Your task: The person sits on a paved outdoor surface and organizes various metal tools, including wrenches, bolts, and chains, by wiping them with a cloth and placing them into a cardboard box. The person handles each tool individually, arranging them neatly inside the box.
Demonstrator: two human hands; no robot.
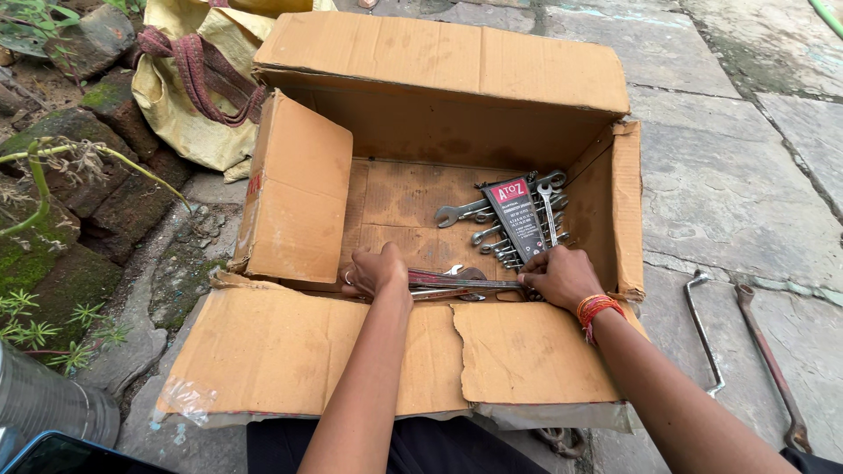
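Observation:
Both my hands reach into an open cardboard box [299, 184] on stone paving. My left hand [378, 272] grips one end of a long reddish metal tool [461, 283], a pipe wrench by its look, lying along the box's near wall. My right hand [562, 276] holds its other end. Just beyond the right hand lies a set of silver spanners [509, 219] clipped to a dark card with a red label. A red thread band [597, 309] circles my right wrist, and a ring sits on a left finger.
The box's torn front flap [395, 355] lies toward me. On the paving to the right rest a bent silver wheel wrench [702, 329] and a rusty bar [773, 360]. A yellow sack [189, 88] with a woven strap, mossy stones and plants stand at the left.

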